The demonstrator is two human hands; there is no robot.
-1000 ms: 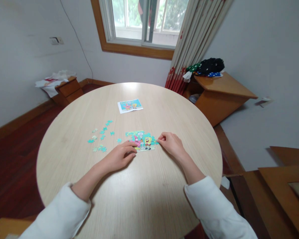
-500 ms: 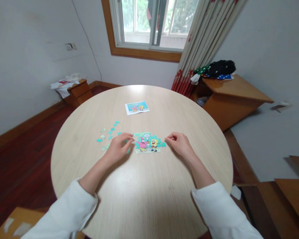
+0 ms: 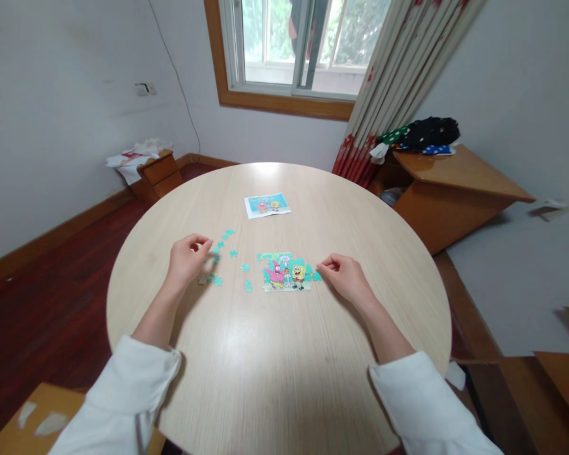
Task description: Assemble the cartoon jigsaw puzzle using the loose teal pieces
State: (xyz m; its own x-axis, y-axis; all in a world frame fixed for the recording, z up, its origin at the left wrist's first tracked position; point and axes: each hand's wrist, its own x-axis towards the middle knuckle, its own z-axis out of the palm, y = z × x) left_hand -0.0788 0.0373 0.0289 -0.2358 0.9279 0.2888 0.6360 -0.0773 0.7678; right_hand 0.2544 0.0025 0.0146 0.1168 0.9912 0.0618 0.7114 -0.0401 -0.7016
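A partly joined cartoon jigsaw puzzle [image 3: 287, 273] lies flat on the round table, showing a pink starfish, a pale figure and a yellow sponge. At its right edge my right hand [image 3: 346, 276] is closed, thumb and fingertips pinched beside a teal end piece; whatever is between them is too small to make out. My left hand [image 3: 187, 258] hovers over the loose teal puzzle pieces [image 3: 217, 280] on the left. Its fingers are curved, with a gap between thumb and forefinger and nothing visible in them. The hand hides part of the loose pieces.
Behind the puzzle lies a printed picture sheet [image 3: 267, 205] of the same scene. The pale wooden table [image 3: 275, 354] has a rounded edge. A wooden cabinet [image 3: 459, 189] bearing dark cloth stands at the right, a cardboard box [image 3: 42, 420] at the lower left.
My left hand has moved left from the puzzle's left edge to the loose pieces, uncovering several pieces near the puzzle. My right hand stays at the right edge. The view has shifted slightly.
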